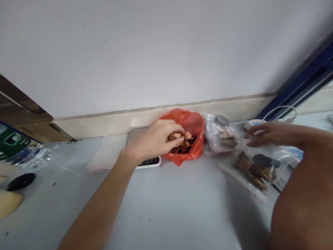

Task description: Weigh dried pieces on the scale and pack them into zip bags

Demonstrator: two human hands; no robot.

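Partly hidden: the left hand deep among brown pieces, the right a blur

Mostly it is the left hand that blocks the view: it reaches over the scale and into the red bag, covering the bag's left side. Its thumb and fingers curl toward each other around some pieces, but I cannot tell whether any is pinched. The scale's display is half covered too, and whether the bag rests partly on the scale or just beside it is unclear. The right hand is smeared by motion above the clear bags; its fingers are bent, and I cannot tell whether they grip the plastic. Its forearm runs off the right edge.

The red bag stands on the counter near the wall, mouth open and upward, its thin rim crumpled and flared. The pieces inside are brown, some with paler, reddish faces, heaped below the rim.

Just right of it lie the clear bags, holding dark and brown chunks; the right forearm covers part of the counter beyond them. A pale stack lies left of the scale. Farther left are a bottle, a black oval and a yellowish thing, the last cut off by the edge.
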